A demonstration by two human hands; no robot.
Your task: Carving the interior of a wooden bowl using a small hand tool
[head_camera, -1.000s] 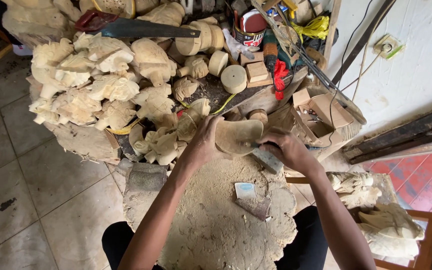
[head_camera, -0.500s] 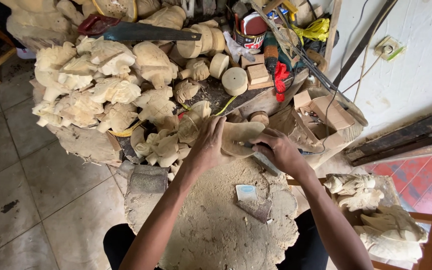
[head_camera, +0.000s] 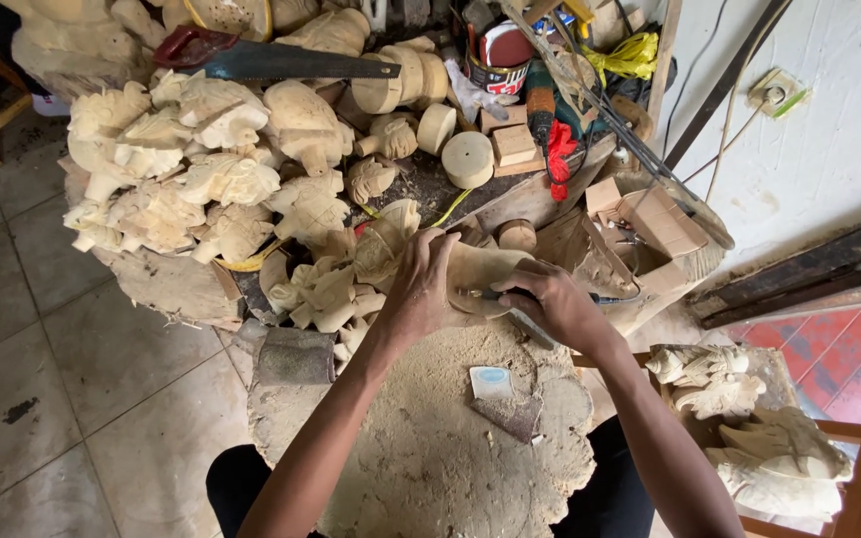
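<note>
Both hands have crept slightly toward the pile. Left hand (head_camera: 419,284) is wrapped around the pale wood piece (head_camera: 480,274), bracing it on the sawdust-covered surface (head_camera: 430,448); right hand (head_camera: 555,304) is closed on a thin tool (head_camera: 490,295) pressed against it. Stacked carvings (head_camera: 201,169) crowd the left side, a saw (head_camera: 261,60) lying on top.

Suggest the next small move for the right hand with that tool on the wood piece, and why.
Probably a short, shallow push of the carving tool across the pale wood piece. The right hand grips the tool with its tip on the piece, and the left hand clamps the piece from the other side above the sawdust-covered block. The left fingers sit close, so keep the stroke short.
</note>
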